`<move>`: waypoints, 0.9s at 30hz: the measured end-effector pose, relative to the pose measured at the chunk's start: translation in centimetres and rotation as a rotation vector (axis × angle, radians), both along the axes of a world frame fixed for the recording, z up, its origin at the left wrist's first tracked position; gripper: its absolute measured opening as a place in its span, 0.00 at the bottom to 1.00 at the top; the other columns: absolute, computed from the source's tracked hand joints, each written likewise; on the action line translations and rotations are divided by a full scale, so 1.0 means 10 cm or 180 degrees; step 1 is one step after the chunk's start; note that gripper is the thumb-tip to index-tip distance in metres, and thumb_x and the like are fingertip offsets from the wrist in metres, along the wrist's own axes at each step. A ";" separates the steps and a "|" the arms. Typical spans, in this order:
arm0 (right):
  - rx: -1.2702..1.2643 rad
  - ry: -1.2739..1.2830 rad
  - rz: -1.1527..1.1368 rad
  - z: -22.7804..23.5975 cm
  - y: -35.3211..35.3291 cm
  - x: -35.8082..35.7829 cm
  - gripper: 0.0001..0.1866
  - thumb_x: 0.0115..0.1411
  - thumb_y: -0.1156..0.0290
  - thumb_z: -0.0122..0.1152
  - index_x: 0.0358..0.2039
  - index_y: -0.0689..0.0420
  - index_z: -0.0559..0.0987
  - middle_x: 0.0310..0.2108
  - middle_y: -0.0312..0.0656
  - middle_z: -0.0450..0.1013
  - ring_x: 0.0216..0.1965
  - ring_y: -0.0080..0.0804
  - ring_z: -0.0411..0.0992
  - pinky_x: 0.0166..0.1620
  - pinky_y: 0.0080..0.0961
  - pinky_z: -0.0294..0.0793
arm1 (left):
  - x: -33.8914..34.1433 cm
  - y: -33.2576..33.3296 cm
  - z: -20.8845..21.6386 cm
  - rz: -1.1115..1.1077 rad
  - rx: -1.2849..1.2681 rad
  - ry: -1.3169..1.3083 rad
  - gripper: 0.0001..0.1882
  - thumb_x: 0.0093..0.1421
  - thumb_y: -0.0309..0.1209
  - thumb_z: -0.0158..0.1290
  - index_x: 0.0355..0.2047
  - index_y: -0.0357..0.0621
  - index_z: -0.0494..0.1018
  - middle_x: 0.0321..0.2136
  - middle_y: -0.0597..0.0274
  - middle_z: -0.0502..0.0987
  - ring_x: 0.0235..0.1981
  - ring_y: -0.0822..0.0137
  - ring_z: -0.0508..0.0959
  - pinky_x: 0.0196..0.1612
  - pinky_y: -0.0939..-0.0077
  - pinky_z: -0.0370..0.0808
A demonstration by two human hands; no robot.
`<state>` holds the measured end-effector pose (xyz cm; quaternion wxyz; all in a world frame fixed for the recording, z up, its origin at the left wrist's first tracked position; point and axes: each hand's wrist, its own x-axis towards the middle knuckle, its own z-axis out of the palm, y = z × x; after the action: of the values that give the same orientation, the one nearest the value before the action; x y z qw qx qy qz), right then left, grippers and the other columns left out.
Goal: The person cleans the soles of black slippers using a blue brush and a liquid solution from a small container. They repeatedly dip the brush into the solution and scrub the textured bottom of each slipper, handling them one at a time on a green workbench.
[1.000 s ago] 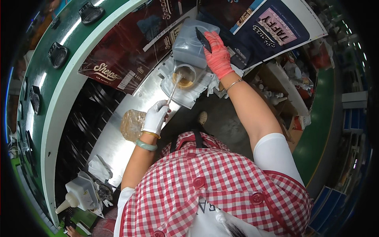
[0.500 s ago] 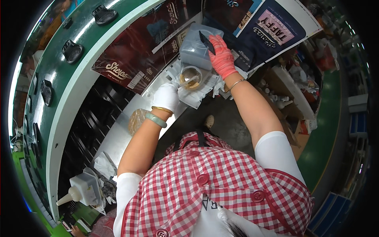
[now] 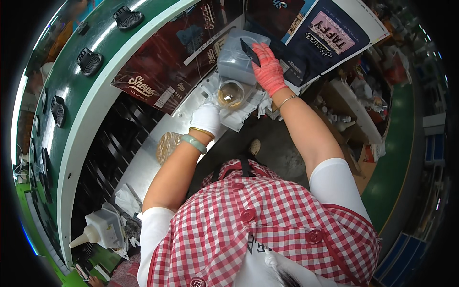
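My right hand (image 3: 267,69), in a pinkish-red glove, grips a thin flat black piece (image 3: 249,51) that looks like a shoe sole, tilted edge-on. It is held just in front of a translucent plastic tub (image 3: 233,58). Below the tub a clear round cup (image 3: 231,93) with amber liquid stands on crumpled white paper (image 3: 234,122). My left hand (image 3: 206,118), white-gloved, is closed beside the cup's near left side; what its fingers hold is hidden.
Along the left curves a green conveyor belt (image 3: 107,40) with several black sole-like pieces. A plastic-wrapped tan roll (image 3: 167,147) lies on the metal ledge by my left wrist. A white squeeze bottle (image 3: 100,232) sits lower left. Cluttered shelving (image 3: 344,103) stands to the right.
My left hand has shifted slightly right and down. The thin pale stick that ran from it into the cup no longer shows. My right hand and the black piece have barely moved.
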<state>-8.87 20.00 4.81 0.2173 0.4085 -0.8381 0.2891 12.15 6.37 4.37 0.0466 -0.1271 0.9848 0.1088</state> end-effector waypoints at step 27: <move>-0.0045 0.0107 -0.0009 -0.06 0.00 -0.05 0.25 0.46 0.70 0.62 0.48 0.51 0.70 0.56 0.34 0.63 0.60 0.35 0.57 0.54 0.35 0.64 | 0.29 -0.13 -0.26 0.0579 0.0434 0.1762 0.09 0.56 0.31 0.49 0.38 0.48 0.75 0.27 0.54 0.74 0.29 0.52 0.74 0.30 0.61 0.72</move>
<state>-9.41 19.96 4.26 0.2347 0.4105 -0.8328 0.2878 15.02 5.07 1.82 -0.2253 -0.1769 0.9350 0.2090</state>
